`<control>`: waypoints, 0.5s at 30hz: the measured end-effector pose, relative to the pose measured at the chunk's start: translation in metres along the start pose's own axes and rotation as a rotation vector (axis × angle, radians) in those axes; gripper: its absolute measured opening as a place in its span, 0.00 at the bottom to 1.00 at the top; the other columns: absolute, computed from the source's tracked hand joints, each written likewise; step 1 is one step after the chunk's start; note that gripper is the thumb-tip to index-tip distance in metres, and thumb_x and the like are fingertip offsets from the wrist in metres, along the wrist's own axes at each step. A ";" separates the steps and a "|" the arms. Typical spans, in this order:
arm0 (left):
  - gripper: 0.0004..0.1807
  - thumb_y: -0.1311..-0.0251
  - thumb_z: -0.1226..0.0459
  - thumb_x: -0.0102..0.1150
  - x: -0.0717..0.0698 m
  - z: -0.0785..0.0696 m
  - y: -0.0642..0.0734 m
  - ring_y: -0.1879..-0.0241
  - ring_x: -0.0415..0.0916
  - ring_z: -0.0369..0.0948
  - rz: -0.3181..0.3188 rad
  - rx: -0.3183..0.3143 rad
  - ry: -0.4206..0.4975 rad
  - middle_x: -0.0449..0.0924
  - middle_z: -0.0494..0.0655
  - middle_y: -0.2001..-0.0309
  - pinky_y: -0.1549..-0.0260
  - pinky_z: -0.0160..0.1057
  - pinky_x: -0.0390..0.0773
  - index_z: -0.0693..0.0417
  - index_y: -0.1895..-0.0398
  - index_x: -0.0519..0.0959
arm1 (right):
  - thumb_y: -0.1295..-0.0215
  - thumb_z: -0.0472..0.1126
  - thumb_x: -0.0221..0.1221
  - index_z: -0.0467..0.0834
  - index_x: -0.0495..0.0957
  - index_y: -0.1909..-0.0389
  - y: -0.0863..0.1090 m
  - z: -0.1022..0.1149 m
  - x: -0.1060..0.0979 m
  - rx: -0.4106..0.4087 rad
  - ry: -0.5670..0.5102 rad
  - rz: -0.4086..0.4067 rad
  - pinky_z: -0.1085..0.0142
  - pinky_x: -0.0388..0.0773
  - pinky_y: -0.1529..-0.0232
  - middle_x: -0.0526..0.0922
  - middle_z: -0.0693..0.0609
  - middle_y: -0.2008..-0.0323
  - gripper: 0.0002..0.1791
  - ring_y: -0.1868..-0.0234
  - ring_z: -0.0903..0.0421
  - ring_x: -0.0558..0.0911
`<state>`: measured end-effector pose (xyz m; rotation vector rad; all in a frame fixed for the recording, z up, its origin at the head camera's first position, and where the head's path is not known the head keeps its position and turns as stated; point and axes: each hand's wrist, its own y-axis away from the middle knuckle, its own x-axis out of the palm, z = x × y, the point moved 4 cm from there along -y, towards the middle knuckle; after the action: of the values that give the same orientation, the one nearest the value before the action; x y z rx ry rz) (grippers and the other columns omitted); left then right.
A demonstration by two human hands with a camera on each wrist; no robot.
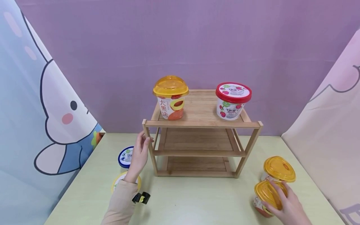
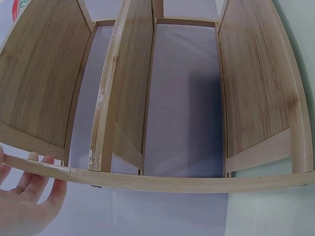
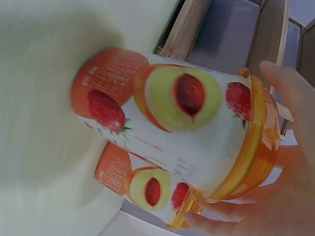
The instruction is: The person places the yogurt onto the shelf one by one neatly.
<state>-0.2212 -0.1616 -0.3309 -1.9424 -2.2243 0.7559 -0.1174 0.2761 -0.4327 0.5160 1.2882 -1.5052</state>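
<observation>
My left hand (image 1: 140, 153) holds the upper left front post of a three-tier wooden shelf (image 1: 201, 124). In the left wrist view its fingers (image 2: 37, 187) bend round that post. At the right, my right hand (image 1: 291, 203) grips the domed orange lid of a yogurt cup (image 1: 270, 195) printed with peach and strawberry. The right wrist view shows this cup (image 3: 177, 103) from the side, thumb and fingers about its lid; I cannot tell whether its base touches the table. Just behind stands a matching yogurt cup (image 1: 279, 168).
The shelf's top tier bears an orange-lidded yogurt cup (image 1: 171, 98) at left and a red-lidded tub (image 1: 232, 100) at right. Left of the shelf, a blue-lidded tub (image 1: 125, 157) and a yellow-lidded tub (image 1: 119, 179) are partly hidden by my left arm. Curtains surround the table (image 1: 197, 200).
</observation>
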 end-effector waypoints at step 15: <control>0.17 0.34 0.70 0.36 0.001 0.000 -0.001 0.58 0.69 0.56 -0.005 0.007 0.004 0.70 0.66 0.62 0.57 0.53 0.68 0.66 0.44 0.59 | 0.68 0.40 0.72 0.37 0.65 0.46 0.002 -0.006 0.004 0.027 -0.094 0.050 0.31 0.61 0.70 0.58 0.21 0.51 0.42 0.58 0.25 0.64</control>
<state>-0.2218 -0.1611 -0.3309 -1.9330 -2.2199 0.7572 -0.1184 0.2796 -0.4392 0.4853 1.1761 -1.4897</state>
